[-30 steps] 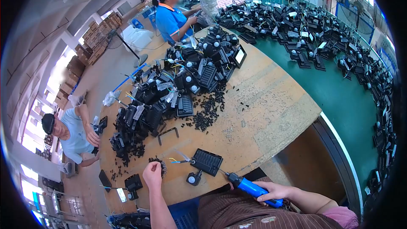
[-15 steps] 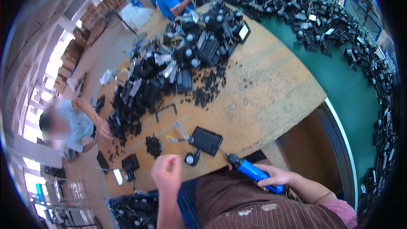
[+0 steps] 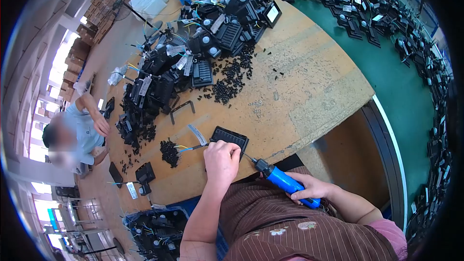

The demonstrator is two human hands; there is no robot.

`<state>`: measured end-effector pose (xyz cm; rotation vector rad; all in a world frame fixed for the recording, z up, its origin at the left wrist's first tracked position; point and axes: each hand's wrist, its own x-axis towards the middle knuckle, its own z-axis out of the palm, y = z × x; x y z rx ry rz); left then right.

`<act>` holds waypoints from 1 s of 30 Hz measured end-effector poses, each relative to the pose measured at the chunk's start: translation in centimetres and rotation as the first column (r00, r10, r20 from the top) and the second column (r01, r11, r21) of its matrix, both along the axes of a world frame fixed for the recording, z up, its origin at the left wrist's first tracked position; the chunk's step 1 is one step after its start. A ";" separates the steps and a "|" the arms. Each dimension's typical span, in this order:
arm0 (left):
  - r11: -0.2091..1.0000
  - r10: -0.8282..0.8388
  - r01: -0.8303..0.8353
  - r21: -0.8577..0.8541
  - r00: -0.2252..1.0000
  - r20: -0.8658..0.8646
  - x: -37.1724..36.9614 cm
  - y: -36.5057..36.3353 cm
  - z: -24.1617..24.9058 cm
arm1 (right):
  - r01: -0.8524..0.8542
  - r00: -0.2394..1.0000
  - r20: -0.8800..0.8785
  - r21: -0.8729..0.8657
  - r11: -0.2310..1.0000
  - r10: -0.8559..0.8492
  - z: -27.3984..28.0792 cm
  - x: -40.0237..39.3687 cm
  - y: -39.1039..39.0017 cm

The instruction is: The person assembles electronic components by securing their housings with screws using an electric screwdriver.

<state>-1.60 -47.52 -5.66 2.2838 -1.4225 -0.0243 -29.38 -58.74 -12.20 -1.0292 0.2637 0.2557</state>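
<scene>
On the table in front of me lies a black floodlight (image 3: pixel 231 137) with a finned back, its wires and white label trailing to the left. My left hand (image 3: pixel 222 162) is closed at the floodlight's near edge, fingers curled together; what they pinch is hidden. The round white sensor seen there earlier is covered by this hand. Wrapped round a blue electric screwdriver (image 3: pixel 286 181) is my right hand (image 3: pixel 309 189). The screwdriver's bit points up and left, its tip close to my left fingertips and the floodlight's near corner.
Black screws lie in a small pile (image 3: pixel 169 153) and a larger one (image 3: pixel 229 82). Behind them rises a heap of floodlights (image 3: pixel 159 77). A green conveyor (image 3: pixel 401 101) carries more along the right. Two other people work at left and far side. A blue crate (image 3: pixel 159 234) stands below left.
My left hand has moved right and down onto the floodlight's near edge, covering the sensor. The screwdriver stays in my right hand, its tip now by my left fingers. The view has shifted slightly.
</scene>
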 end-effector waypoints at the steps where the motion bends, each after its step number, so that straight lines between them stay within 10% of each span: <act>1: 1.000 0.005 -0.005 0.014 1.000 0.006 0.1 -0.1 -0.1 | 0.001 1.000 0.000 -0.003 1.000 -0.001 0.0 0.0 0.0; 16: 0.989 0.043 -0.037 0.144 0.998 -0.038 1.0 -1.1 -0.1 | 0.042 0.993 0.109 -0.024 0.999 -0.039 1.2 0.9 -1.5; 30: 0.996 -0.064 0.059 -0.066 0.995 -0.071 2.6 -0.2 0.0 | 0.053 0.997 -0.052 -0.123 0.991 -0.060 1.7 -1.9 -1.2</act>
